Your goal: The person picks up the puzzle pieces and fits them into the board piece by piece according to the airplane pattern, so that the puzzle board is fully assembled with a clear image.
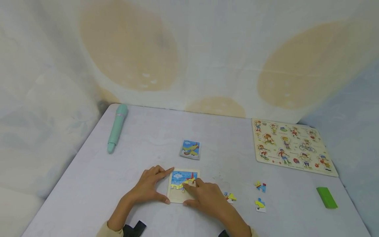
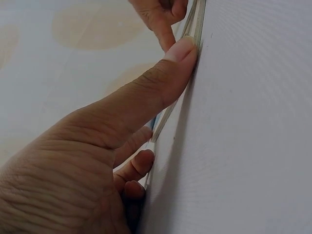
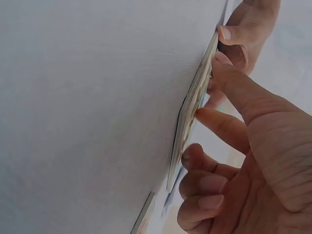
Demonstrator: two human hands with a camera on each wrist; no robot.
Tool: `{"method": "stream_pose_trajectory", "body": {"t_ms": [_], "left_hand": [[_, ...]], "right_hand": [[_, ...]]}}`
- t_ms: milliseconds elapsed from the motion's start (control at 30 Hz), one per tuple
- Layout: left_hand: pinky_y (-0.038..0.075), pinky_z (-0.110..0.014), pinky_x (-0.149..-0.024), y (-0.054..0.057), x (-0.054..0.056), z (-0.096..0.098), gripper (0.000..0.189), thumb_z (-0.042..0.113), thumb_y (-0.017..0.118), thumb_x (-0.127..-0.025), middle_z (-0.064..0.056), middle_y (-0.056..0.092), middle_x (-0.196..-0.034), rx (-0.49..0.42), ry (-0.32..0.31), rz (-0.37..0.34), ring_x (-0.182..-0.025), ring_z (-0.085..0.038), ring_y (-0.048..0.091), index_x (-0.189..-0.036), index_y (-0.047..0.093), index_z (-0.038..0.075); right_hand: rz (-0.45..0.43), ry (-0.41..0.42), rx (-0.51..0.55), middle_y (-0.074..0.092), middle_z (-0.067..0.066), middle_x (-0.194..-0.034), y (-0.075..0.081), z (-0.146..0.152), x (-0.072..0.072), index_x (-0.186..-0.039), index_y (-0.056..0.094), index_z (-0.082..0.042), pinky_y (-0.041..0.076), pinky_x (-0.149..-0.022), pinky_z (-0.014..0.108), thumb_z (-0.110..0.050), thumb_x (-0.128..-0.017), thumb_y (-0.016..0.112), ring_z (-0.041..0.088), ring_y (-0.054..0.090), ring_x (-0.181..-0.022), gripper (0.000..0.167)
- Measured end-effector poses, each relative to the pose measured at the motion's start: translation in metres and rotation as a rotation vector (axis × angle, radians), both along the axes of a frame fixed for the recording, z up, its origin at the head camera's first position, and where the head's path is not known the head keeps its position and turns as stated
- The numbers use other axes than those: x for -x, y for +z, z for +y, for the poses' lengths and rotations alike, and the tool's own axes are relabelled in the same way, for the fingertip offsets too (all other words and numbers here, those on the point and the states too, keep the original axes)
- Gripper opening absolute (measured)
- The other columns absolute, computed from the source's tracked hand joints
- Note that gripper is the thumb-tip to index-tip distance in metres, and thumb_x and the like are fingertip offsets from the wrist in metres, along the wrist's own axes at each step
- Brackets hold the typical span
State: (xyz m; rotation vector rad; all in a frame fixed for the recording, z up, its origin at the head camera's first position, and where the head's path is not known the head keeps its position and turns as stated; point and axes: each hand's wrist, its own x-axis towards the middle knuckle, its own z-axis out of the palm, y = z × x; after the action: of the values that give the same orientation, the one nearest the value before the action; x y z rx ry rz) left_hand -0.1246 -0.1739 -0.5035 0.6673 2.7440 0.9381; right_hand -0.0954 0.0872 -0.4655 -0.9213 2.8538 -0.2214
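Note:
A small wooden jigsaw puzzle board (image 1: 176,197) lies on the table, its upper part filled with blue sky and yellow airplane pieces. My left hand (image 1: 150,185) steadies its left side, the forefinger at the upper corner and the thumb at the lower one. From the right, my right hand (image 1: 208,197) presses its forefinger onto the yellow airplane pieces (image 1: 177,186), with its thumb over the board's lower part. The right wrist view shows the other fingers (image 3: 202,184) of that hand bent beside the board (image 3: 184,124). A loose puzzle piece (image 1: 231,197) lies just beyond the right hand.
Two more loose pieces, one (image 1: 260,186) above the other (image 1: 260,205), lie farther right. An airplane picture block (image 1: 190,149) sits behind the board. A mint microphone (image 1: 117,128) is at back left, a figure puzzle board (image 1: 291,146) at back right, a green block (image 1: 327,197) near the right edge.

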Motion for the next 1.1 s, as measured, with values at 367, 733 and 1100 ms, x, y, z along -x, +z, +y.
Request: {"method": "stream_pose_trajectory", "body": {"t_ms": [367,733,1100], "left_hand": [[0.032,-0.038,-0.091,-0.002,0.0,-0.001,0.108,0.063,0.087,-0.055,0.013,0.048,-0.108,0.006,0.001,0.018,-0.098,-0.006,0.041,-0.149,0.047,0.027],[0.032,-0.038,-0.091,-0.002,0.002,0.002,0.108,0.059,0.09,-0.054,0.013,0.047,-0.106,0.015,0.008,0.005,-0.098,-0.007,0.041,-0.149,0.047,0.028],[0.03,-0.036,-0.088,-0.004,0.001,0.0,0.11,0.063,0.087,-0.054,0.015,0.045,-0.104,0.006,0.002,0.007,-0.094,-0.005,0.037,-0.15,0.045,0.029]], "right_hand": [[0.015,-0.099,0.25,0.054,-0.006,-0.087,0.012,0.02,0.0,-0.132,0.066,-0.023,0.037,-0.056,0.018,-0.051,-0.078,0.079,0.001,0.044,-0.064,0.063],[0.045,-0.213,0.355,0.051,-0.008,-0.081,0.013,0.053,0.0,-0.122,0.072,-0.018,0.035,-0.053,0.017,-0.04,-0.072,0.086,-0.001,0.038,-0.06,0.057],[0.052,-0.311,0.395,0.05,-0.009,-0.081,0.009,0.1,-0.006,-0.118,0.073,-0.016,0.032,-0.051,0.018,-0.035,-0.069,0.089,-0.003,0.034,-0.059,0.055]]}}
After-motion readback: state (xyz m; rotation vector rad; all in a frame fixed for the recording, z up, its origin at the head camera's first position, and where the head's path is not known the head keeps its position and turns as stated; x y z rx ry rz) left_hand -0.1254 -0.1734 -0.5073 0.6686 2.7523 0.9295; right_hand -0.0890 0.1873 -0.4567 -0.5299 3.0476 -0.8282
